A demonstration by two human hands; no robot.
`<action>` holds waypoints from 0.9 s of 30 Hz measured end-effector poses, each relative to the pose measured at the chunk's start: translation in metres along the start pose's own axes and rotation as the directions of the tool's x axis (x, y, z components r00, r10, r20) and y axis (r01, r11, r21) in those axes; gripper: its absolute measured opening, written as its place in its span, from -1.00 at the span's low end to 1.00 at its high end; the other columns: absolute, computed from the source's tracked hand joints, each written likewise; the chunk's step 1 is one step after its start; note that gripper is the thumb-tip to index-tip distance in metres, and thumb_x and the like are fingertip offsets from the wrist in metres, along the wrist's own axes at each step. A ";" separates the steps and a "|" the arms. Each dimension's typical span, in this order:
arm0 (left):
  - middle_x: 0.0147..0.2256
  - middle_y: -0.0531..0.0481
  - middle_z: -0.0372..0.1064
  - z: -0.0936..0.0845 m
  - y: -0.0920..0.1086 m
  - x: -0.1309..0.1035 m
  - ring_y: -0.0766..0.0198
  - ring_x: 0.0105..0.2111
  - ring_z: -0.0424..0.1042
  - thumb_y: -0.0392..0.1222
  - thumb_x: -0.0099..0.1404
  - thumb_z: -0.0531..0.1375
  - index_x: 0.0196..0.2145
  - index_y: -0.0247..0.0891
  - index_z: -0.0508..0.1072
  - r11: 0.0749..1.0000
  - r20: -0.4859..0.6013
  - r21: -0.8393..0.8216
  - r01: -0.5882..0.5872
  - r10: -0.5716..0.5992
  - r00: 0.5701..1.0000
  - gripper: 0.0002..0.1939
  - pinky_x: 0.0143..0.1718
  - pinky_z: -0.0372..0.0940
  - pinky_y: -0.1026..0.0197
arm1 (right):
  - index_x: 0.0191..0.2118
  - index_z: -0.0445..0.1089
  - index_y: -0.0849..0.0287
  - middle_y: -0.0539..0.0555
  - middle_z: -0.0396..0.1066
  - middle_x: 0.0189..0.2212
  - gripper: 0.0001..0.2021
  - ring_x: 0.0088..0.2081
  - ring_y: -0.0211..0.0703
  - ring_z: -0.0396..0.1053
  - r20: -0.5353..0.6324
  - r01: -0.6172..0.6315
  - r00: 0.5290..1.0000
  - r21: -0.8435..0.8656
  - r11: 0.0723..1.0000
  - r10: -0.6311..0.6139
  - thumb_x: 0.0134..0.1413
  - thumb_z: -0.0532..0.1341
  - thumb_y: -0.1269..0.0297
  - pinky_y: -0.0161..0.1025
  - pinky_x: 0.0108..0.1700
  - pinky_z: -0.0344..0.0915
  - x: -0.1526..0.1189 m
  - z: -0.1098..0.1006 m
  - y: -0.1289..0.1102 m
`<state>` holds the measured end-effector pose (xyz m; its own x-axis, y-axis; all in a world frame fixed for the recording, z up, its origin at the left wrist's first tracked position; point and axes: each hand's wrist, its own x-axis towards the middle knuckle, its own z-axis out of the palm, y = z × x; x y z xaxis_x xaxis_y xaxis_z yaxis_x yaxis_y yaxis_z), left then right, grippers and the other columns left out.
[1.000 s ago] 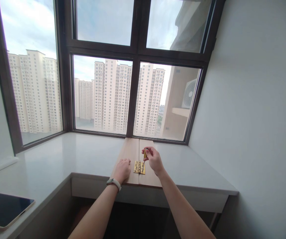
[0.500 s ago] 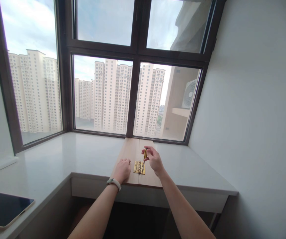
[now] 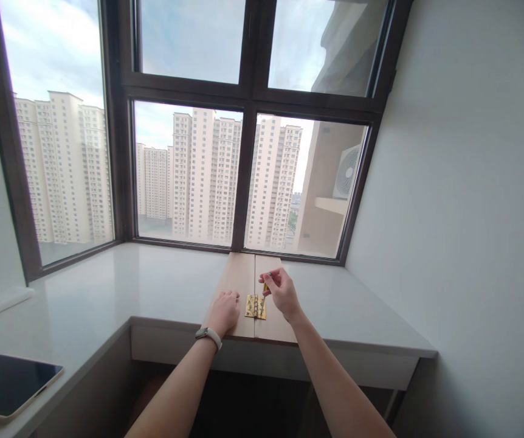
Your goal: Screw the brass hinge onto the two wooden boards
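Note:
Two pale wooden boards lie side by side on the white sill, the left board point(image 3: 239, 274) and the right board point(image 3: 273, 331), with a narrow seam between them. A gold hinge point(image 3: 250, 307) lies flat across the seam, with several screws at its holes. My right hand point(image 3: 284, 295) is closed around a small screwdriver point(image 3: 265, 286) with a yellow and black handle. Its shaft slants down to the right leaf of the hinge, at a screw too small to make out. My left hand point(image 3: 225, 311) rests on the left board beside the hinge, fingers laid on the wood.
The white sill point(image 3: 171, 286) runs below the dark-framed window point(image 3: 244, 182) and turns toward me on the left. A tablet point(image 3: 11, 383) lies on that left arm of the sill. A white wall point(image 3: 462, 182) bounds the right side.
My right hand's fingers have shifted slightly around the screwdriver handle, which shows less now. My left hand, the boards and the hinge have stayed in place.

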<state>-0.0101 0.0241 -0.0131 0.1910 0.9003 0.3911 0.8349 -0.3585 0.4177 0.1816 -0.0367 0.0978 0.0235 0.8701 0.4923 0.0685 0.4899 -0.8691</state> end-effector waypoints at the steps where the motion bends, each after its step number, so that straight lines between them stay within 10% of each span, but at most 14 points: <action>1: 0.01 -0.19 0.45 -0.001 0.000 0.000 0.08 0.04 0.31 -0.25 0.41 -0.04 0.01 -0.27 0.46 1.000 -0.001 0.000 0.002 -0.002 1.000 -0.65 0.06 0.14 0.14 | -0.19 0.33 0.12 0.15 0.53 -0.20 -0.56 -0.15 0.02 0.51 0.013 -0.004 1.000 0.008 1.000 0.004 0.08 0.32 -0.17 -0.13 -0.35 0.55 0.000 0.000 -0.001; 27: 0.05 -0.22 0.43 -0.005 0.004 -0.001 0.06 0.07 0.30 -0.28 0.40 -0.02 0.04 -0.29 0.45 1.000 0.022 0.006 0.009 -0.009 1.000 -0.64 0.08 0.14 0.13 | -0.03 0.41 0.13 0.17 0.52 -0.14 -0.53 -0.08 0.03 0.49 0.073 -0.003 0.997 0.012 1.000 0.002 0.18 0.22 -0.17 -0.12 -0.28 0.54 -0.002 -0.002 0.001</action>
<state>-0.0096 0.0202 -0.0082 0.1947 0.9087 0.3694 0.8394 -0.3492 0.4165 0.1841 -0.0382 0.0958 -0.0488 0.8729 0.4855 0.0566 0.4877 -0.8712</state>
